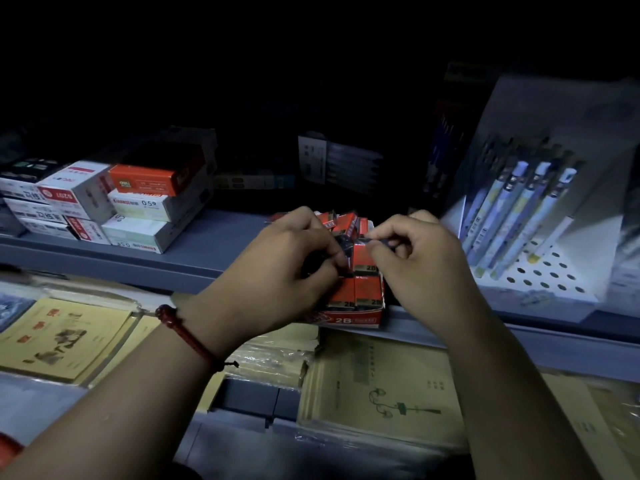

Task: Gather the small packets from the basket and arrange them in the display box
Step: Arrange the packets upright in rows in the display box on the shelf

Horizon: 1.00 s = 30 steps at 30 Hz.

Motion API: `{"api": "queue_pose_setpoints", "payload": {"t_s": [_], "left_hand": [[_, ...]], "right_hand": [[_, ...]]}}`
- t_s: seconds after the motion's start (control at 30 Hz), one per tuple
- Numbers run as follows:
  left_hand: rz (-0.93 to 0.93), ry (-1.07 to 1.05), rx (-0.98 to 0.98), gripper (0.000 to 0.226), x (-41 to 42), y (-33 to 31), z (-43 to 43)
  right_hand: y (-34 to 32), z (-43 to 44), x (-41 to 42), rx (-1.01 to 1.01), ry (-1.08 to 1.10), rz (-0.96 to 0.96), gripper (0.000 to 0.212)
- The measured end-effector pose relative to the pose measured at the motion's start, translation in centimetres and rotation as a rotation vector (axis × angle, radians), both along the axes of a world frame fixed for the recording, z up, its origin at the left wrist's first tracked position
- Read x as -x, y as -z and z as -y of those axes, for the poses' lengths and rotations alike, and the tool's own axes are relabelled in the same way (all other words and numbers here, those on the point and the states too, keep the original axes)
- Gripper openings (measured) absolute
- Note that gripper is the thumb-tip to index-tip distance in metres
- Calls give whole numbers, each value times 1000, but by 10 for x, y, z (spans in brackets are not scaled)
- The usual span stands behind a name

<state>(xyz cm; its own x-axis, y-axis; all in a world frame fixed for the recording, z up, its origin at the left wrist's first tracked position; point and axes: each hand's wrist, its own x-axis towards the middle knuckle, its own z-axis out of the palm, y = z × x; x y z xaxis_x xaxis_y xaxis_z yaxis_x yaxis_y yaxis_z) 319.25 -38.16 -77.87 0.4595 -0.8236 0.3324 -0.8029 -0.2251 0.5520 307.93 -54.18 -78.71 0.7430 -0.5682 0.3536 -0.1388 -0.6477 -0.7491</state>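
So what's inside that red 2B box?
It holds small red packets marked 2B, standing in rows at the front of the display box, more heaped behind. The left hand and right hand pinch some, hiding the middle.

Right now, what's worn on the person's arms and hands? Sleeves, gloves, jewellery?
No gloves or sleeves in view. Left hand has a dark red cord bracelet with beads and a knotted tail at the wrist. Right hand and wrist wear nothing.

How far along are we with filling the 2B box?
Done: the display box already holds rows of red packets. In hand: left hand and right hand pinch a dark packet above it. Left: seating it; no basket in view, so remaining stock is unclear.
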Motion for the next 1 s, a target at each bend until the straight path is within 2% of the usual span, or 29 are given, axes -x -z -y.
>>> {"api": "queue_pose_setpoints", "payload": {"t_s": [0.17,0.37,0.5,0.67,0.77,0.87,1.0], "left_hand": [[52,-7,-24,25,0,1,3],[33,6,-40,24,0,0,2],[36,22,-46,24,0,1,2],[20,14,-22,22,1,2,1],[-20,-7,30,17,1,2,1],[-39,-17,72,14,1,2,-1],[-96,-69,134,14,3,0,-2]], "right_hand": [[1,-1,0,23,2,17,18],[4,1,-7,-66,58,16,15],[2,-1,-17,23,160,41,6],[-1,-2,-27,107,217,-76,18],[-1,-2,-31,123,252,-80,19],[2,-3,-34,82,306,-27,21],[-1,-5,-28,-29,385,192,14]]}}
